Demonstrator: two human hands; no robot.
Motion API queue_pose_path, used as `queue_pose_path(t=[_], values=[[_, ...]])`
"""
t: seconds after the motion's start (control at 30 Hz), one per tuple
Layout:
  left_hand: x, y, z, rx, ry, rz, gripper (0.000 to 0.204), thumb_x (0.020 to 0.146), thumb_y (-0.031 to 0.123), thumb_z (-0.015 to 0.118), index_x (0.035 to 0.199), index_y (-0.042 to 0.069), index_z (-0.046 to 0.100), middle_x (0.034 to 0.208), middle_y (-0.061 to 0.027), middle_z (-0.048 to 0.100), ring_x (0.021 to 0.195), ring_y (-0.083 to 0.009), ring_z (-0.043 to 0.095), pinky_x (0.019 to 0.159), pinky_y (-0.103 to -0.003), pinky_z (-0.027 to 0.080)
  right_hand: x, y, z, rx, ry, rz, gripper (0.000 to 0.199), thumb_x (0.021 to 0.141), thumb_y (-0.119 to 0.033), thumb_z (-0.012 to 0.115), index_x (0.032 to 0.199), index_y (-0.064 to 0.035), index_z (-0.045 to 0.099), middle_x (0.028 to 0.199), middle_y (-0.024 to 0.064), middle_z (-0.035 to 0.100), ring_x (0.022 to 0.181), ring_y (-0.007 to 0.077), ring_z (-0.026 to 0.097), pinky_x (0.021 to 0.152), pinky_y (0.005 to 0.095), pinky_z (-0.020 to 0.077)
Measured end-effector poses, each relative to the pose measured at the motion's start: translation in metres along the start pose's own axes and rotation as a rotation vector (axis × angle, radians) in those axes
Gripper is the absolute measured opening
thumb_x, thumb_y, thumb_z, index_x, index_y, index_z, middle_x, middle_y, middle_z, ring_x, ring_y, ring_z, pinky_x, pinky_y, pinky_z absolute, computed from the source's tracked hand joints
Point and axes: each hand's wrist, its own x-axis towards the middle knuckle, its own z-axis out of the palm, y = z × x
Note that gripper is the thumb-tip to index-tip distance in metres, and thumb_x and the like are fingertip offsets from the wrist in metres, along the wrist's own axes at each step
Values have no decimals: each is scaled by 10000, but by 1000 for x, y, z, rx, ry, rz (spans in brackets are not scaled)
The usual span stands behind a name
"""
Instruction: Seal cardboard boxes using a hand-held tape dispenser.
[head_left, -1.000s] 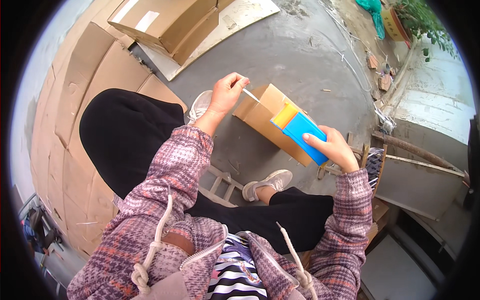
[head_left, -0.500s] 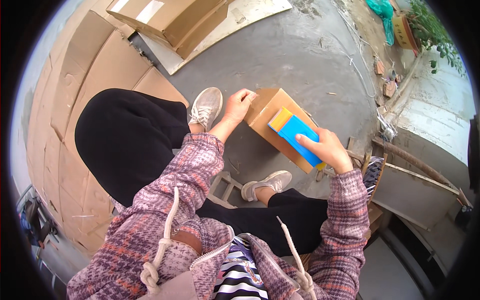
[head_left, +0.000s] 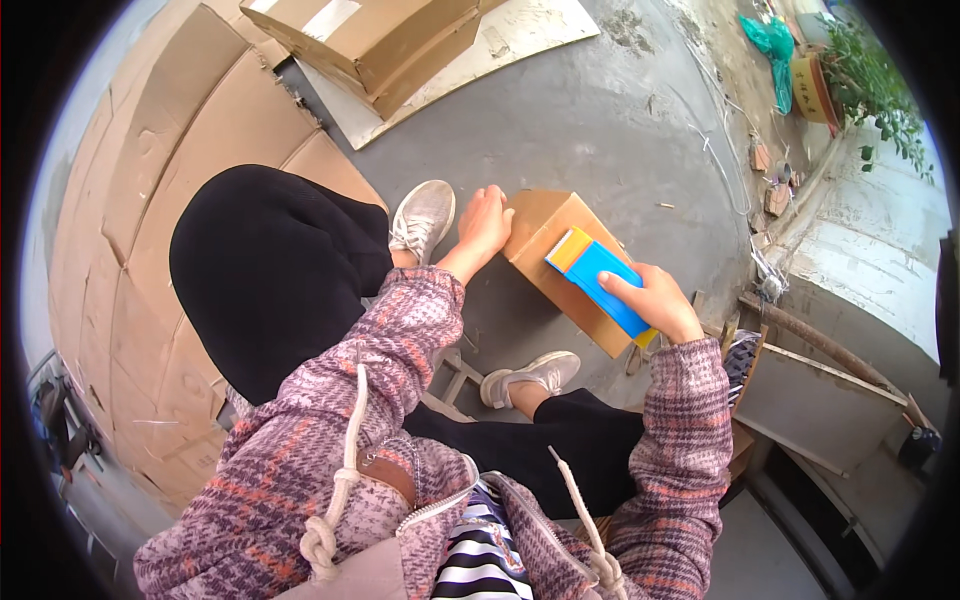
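Note:
A small brown cardboard box (head_left: 538, 228) sits ahead of me, between my two shoes. Bent fingers and thumb of my left hand (head_left: 484, 230) are at its left end; the hand looks closed, and whether anything is inside the fingers is hidden. My right hand (head_left: 657, 303) grips a flat blue block with a yellow end (head_left: 603, 280), thumb on top and fingers underneath. That block lies over the right part of the box, slanting the same way. Some yellow also shows at its near end, beside my palm.
A larger cardboard box (head_left: 385, 45) rests on a pale board (head_left: 510, 45) at the far left. Folded cardboard sheets (head_left: 140, 250) lean along the left. A wooden frame (head_left: 455, 385) stands between my legs. Boards (head_left: 810, 400) are at right, near a leafy plant (head_left: 880, 80).
My left hand has curled more, its fingertips less visible at the box's edge. The right hand keeps its grip on the blue block. The whole view has shifted slightly.

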Motion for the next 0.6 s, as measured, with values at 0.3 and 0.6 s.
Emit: queue_pose_path(t=[0.3, 0.6], values=[[17, 24, 28, -812, -584, -47, 839, 989, 632, 203, 1543, 7, 129, 1623, -180, 71, 1510, -277, 21, 1220, -385, 86, 3, 3, 0, 14, -9, -14, 683, 810, -592, 620, 1012, 57, 694, 866, 220, 706, 812, 319, 706, 756, 400, 538], [30, 27, 29, -322, -190, 7, 688, 1011, 551, 264, 1417, 24, 438, 1441, -241, 433, 1383, -371, 348, 1151, -457, 270, 0, 3, 0, 48, -19, 6, 680, 806, -582, 623, 1008, 63, 694, 874, 225, 704, 817, 316, 704, 757, 395, 538]])
